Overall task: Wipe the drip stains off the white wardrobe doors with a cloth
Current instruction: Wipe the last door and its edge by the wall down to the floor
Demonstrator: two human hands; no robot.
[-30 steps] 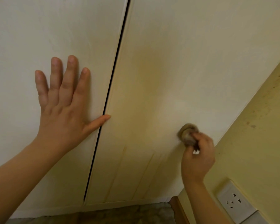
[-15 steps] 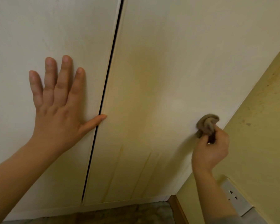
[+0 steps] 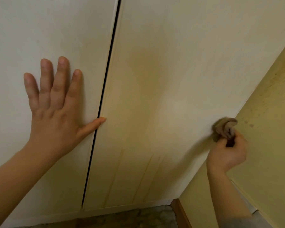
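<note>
Left hand (image 3: 56, 116) flat on plain white left wardrobe door (image 3: 31, 30), middle left of frame; fingers (image 3: 61, 79) straight, spread wide; thumb tip at dark gap (image 3: 105, 83) between doors.

Right hand (image 3: 227, 155), lower right, fingers curled round crumpled brown cloth (image 3: 224, 128) at right edge of white right wardrobe door (image 3: 171, 63), just beside yellow wall (image 3: 270, 112).

Pale vertical drip stains (image 3: 148, 170) lower centre, well apart from cloth.

Best: bring cloth down-left, rub firmly along streaks. Door face leaves room; wall at right and floor (image 3: 130, 218) below limit strokes.

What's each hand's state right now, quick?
Left hand: open, fingers spread flat on the left white wardrobe door.
Right hand: closed, gripping the crumpled brown cloth.
</note>
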